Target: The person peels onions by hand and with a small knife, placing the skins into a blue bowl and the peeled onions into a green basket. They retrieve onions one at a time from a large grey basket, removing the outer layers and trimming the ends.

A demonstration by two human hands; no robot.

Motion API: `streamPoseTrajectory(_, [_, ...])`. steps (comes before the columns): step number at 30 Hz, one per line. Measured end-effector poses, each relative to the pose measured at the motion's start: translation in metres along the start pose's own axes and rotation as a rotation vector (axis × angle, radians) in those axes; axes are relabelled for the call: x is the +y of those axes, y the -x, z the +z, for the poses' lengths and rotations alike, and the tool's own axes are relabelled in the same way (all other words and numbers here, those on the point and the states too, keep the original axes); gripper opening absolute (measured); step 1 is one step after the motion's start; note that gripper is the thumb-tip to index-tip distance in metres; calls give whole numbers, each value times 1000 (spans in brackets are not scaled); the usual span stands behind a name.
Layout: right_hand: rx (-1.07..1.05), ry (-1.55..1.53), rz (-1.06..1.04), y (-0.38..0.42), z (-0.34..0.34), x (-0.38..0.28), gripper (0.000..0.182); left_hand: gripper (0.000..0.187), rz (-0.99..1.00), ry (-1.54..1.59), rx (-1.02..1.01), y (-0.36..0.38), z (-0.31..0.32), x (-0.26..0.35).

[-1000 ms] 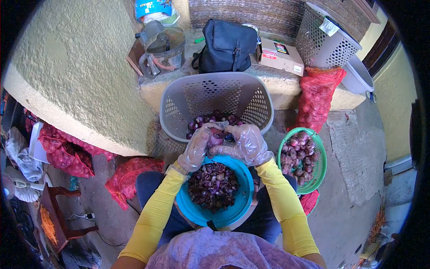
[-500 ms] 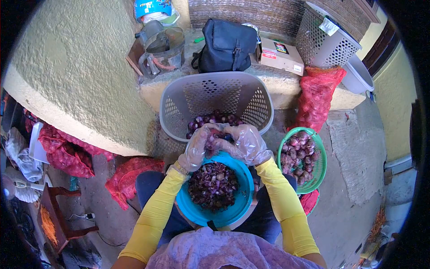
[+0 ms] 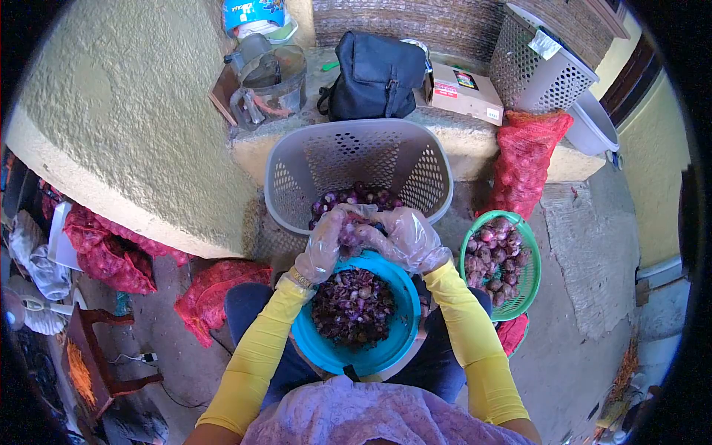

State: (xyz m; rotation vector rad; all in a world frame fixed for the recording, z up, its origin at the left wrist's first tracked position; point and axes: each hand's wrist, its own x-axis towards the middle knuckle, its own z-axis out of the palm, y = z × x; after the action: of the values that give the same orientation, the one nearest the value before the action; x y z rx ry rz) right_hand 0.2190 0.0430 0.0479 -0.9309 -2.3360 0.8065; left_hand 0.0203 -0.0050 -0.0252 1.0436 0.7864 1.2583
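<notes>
My left hand [image 3: 324,245] and my right hand [image 3: 410,239], both in clear plastic gloves, meet over the far rim of a teal basin [image 3: 302,337]. The left fingers are closed around a red onion [image 3: 354,225], mostly covered by glove and fingers. Curled in against that onion, the right fingers grip something I cannot make out; a small dark bit shows there. Purple onion skins and trimmings [image 3: 354,308] lie in the basin between my knees. Just beyond my hands stands a grey perforated basket [image 3: 285,211] with peeled red onions [image 3: 356,199] at its bottom.
To the right is a green basket [image 3: 532,285] of unpeeled onions. A red mesh sack [image 3: 523,163] leans on the ledge behind it. More mesh sacks [image 3: 222,293] lie left. On the ledge sit a black backpack [image 3: 378,78], a cardboard box [image 3: 463,93] and a clear pail [image 3: 278,81].
Both hands stay in nearly the same place over the basin, with only a slight shift of the fingers around the onion. Everything else looks unmoved.
</notes>
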Motion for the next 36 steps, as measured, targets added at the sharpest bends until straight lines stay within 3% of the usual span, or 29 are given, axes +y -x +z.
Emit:
streamPoseTrajectory(2, [5,-36,-9,0,-2,0,46,62,-108,16,52,1,-3,2])
streamPoseTrajectory(4, [127,36,-123,0,-7,-6,59,64,-61,-19,49,1,2,9])
streamPoseTrajectory(7, [149,144,-111,1,-1,4,71,66,-25,-52,57,2,7,12])
streamPoseTrajectory(20, [62,189,-162,2,-5,-1,65,71,-183,-134,62,8,6,19])
streamPoseTrajectory(36, [44,109,-131,0,-4,-6,58,73,-235,-40,90,5,1,8])
